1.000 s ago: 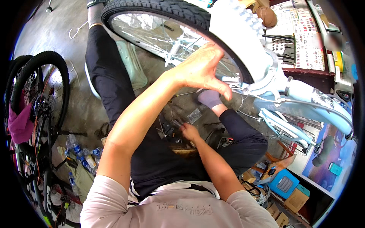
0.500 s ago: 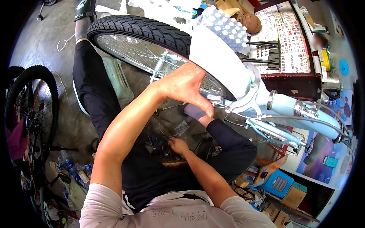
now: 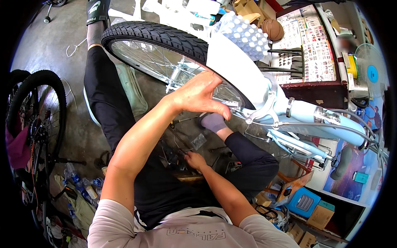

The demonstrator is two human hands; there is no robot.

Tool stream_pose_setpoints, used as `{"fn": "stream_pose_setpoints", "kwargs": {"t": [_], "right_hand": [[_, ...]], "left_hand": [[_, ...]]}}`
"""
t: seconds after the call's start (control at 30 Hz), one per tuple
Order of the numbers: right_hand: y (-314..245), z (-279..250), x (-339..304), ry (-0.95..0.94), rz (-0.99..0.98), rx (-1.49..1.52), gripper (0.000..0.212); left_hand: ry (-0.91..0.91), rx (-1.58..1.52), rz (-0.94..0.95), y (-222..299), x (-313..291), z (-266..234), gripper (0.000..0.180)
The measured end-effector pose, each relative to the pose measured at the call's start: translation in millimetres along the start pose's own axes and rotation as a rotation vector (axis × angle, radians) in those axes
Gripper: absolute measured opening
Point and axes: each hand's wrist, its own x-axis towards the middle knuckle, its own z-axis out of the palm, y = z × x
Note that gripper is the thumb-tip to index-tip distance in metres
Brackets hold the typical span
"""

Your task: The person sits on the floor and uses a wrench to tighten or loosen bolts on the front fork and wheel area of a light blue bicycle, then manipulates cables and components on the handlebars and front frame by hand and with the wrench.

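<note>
A light-blue bicycle frame lies across the right, with its black-tyred front wheel and white mudguard stretching left. My left hand curls around the wheel's lower part near the fork, its thumb extended toward the silver brake arm. The other left fingers are mostly hidden. Lower down, between my legs, my right hand reaches into a dark cluster of small tools and parts. Its fingers are bent together, and what they hold is too dark to make out.
A second bicycle wheel stands at the left, above several plastic bottles. Bubble-wrapped material and a sticker-covered tabletop are at the back right. A blue box sits at lower right, and a fan at far right.
The view has shifted slightly, moving the surroundings a little to the right at the left side. Both hands stay in nearly the same places.
</note>
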Motion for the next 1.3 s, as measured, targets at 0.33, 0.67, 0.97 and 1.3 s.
{"fn": "stream_pose_setpoints", "kwargs": {"t": [0.33,0.67,0.97,1.3], "right_hand": [[8.5,5.4,7.7,-0.036,0.004,-0.005,0.036],[5.4,7.4,4.9,-0.022,-0.006,-0.025,0.039],[-26.6,-52.1,-28.5,0.005,-0.003,0.327,0.027],[-82.6,-137.5,-153.5,0.387,-0.32,1.283,0.017]], "left_hand": [[-0.043,-0.087,-0.149,14.7,1.6,2.0,0.094],[0.045,-0.084,-0.175,17.4,-1.3,5.4,0.089],[0.18,-0.054,-0.12,11.0,-8.0,13.6,0.06],[0.341,0.065,-0.089,11.8,-12.5,28.2,0.047]]}}
